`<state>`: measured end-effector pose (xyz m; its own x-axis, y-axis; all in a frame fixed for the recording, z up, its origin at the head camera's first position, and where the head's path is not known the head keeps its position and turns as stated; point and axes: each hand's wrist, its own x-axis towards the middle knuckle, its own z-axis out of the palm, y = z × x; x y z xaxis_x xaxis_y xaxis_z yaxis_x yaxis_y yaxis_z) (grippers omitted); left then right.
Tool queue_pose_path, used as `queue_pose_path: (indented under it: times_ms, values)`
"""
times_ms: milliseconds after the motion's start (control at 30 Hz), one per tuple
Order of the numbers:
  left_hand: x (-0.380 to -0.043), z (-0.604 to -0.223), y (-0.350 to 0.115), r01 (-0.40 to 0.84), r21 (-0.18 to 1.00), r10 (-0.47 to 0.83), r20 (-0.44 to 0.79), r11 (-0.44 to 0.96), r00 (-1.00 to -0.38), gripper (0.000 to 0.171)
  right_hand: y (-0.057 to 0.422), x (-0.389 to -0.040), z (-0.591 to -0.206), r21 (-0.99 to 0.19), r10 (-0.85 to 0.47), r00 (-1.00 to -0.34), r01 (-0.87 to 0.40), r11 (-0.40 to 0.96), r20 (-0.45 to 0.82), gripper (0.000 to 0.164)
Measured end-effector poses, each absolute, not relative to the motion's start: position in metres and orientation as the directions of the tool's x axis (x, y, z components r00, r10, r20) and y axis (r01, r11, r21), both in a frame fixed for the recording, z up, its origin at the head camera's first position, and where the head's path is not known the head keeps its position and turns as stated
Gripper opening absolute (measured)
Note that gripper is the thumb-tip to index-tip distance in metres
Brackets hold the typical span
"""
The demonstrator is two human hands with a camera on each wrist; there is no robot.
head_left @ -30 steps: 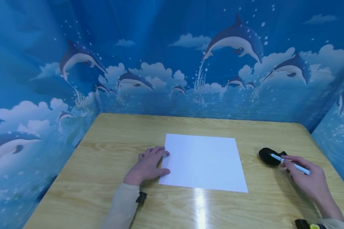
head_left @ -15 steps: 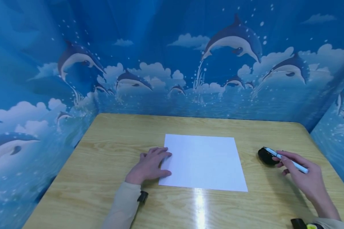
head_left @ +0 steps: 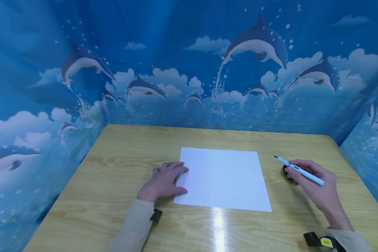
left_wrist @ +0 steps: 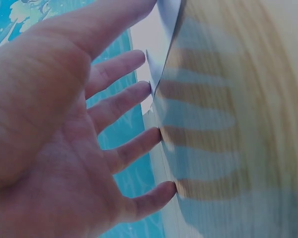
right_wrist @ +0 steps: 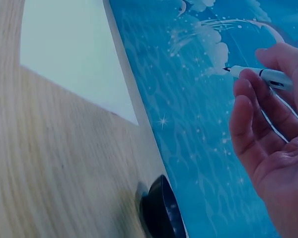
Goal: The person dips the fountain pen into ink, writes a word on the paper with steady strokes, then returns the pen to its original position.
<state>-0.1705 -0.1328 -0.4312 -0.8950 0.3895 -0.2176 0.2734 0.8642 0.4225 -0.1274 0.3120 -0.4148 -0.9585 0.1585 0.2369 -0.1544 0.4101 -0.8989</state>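
A blank white sheet of paper (head_left: 223, 179) lies on the wooden table. My left hand (head_left: 163, 182) rests at the sheet's left edge with spread fingers; in the left wrist view, several fingertips (left_wrist: 165, 189) touch down along the edge, which lifts slightly. A light blue pen (head_left: 305, 174) with a dark pointed tip is pinched between the thumb and fingers of my right hand (head_left: 318, 183). Its tip points left and away, above the table and apart from the paper. Under the right hand sits a small black dish-like object (right_wrist: 161, 210), mostly hidden in the head view.
The wood-grain table (head_left: 138, 143) stretches around the sheet, with a bright reflection near its front. A blue curtain (head_left: 163, 112) printed with dolphins stands behind the table and at both sides. Dark bands with devices (head_left: 326, 241) sit on the wrists.
My right hand has moved left with the pen, bringing the tip from over the black object to a spot left of and beyond it. The left hand and paper have hardly moved.
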Motion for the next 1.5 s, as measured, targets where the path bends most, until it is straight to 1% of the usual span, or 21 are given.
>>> queue_pose_path:
  times_ms: [200, 467, 733, 933, 1133, 1367, 1500]
  values:
    - [-0.171, -0.432, -0.134, 0.281, 0.429, 0.398, -0.212, 0.858, -0.893, 0.068, 0.294, -0.135, -0.412, -0.853, 0.159, -0.95, -0.159, 0.497, 0.269, 0.025]
    - [-0.174, -0.433, -0.133, 0.282, 0.424, 0.398, -0.215, 0.861, -0.892, 0.069, 0.277, -0.142, -0.413, -0.834, 0.114, -0.934, -0.243, 0.495, 0.339, 0.017]
    - [-0.176, -0.433, -0.131, 0.287, 0.427, 0.404, -0.213, 0.858, -0.89, 0.075, 0.266, -0.144, -0.415, -0.856, -0.002, -0.95, -0.282, 0.433, 0.312, 0.02]
    - [-0.178, -0.433, -0.13, 0.287, 0.398, 0.4, -0.237, 0.871, -0.885, 0.075, 0.255, -0.149, -0.416, -0.871, -0.026, -0.957, -0.273, 0.409, 0.287, 0.02]
    - [-0.177, -0.432, -0.13, 0.275, 0.399, 0.392, -0.249, 0.875, -0.886, 0.075, 0.243, -0.156, -0.42, -0.885, -0.048, -0.961, -0.269, 0.379, 0.272, 0.019]
    - [-0.178, -0.432, -0.13, 0.273, 0.388, 0.39, -0.265, 0.88, -0.882, 0.079, 0.229, -0.162, -0.428, -0.919, -0.085, -0.973, -0.232, 0.319, 0.216, 0.021]
    - [-0.179, -0.433, -0.13, 0.27, 0.382, 0.387, -0.273, 0.884, -0.881, 0.08, 0.22, -0.166, -0.432, -0.933, -0.105, -0.972, -0.229, 0.278, 0.208, 0.021]
